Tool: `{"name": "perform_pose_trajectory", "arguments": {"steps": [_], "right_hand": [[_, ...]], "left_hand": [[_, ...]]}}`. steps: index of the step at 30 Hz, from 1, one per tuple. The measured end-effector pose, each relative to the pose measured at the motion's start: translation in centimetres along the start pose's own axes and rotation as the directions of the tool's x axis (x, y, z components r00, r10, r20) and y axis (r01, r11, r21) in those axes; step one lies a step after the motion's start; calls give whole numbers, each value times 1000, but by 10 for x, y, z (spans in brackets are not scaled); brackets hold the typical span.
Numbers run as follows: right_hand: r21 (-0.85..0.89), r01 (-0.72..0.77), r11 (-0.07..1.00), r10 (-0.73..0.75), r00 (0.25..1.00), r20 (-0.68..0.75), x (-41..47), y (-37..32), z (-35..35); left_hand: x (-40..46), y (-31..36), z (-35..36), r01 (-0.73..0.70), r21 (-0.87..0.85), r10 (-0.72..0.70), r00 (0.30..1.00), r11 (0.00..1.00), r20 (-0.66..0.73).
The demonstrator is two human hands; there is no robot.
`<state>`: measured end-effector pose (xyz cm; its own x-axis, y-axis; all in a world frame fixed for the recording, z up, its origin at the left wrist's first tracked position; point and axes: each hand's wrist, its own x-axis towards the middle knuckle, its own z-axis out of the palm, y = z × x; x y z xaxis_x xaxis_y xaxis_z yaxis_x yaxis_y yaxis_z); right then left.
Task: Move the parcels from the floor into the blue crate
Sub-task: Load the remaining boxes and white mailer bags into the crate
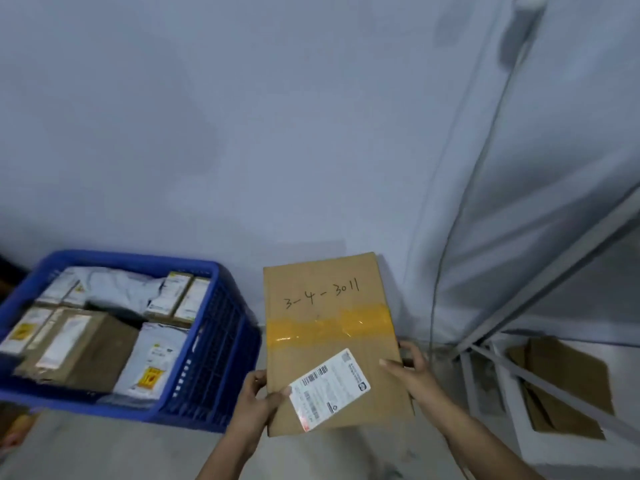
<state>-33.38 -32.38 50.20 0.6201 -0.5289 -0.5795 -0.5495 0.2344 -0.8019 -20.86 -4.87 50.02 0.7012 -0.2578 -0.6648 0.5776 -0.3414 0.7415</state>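
Both hands hold one flat cardboard parcel (pixel 332 341) by its near end, in the air above the floor. Left hand (pixel 258 398) grips the near-left edge, thumb on top touching the white shipping label (pixel 329 388), fingers curled round the edge. Right hand (pixel 414 370) clasps the right edge, thumb lying on the top face and fingers wrapped round the side. Across the parcel's middle runs a band of yellow tape (pixel 329 325), with "3-4-3011" handwritten beyond it. Left of the parcel, just beside it, stands the blue crate (pixel 221 341), holding brown boxes, grey mailer bags and small white cartons. Flattened cardboard (pixel 561 386) lies at the right under a grey metal frame (pixel 540 379).
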Motion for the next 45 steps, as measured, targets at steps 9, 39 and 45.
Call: {"name": "perform_pose_trajectory", "arguments": {"steps": [9, 39, 45], "right_hand": [[67, 165, 984, -172, 978, 120, -192, -99, 111], [-145, 211, 967, -86, 803, 590, -184, -239, 596], [-184, 133, 974, -9, 831, 556, -154, -244, 650]], "left_hand": [[-181, 68, -161, -252, -55, 246, 964, 966, -101], [-162, 117, -602, -99, -127, 10, 823, 987, -568], [-106, 145, -655, -55, -137, -21, 867, 989, -497]]}}
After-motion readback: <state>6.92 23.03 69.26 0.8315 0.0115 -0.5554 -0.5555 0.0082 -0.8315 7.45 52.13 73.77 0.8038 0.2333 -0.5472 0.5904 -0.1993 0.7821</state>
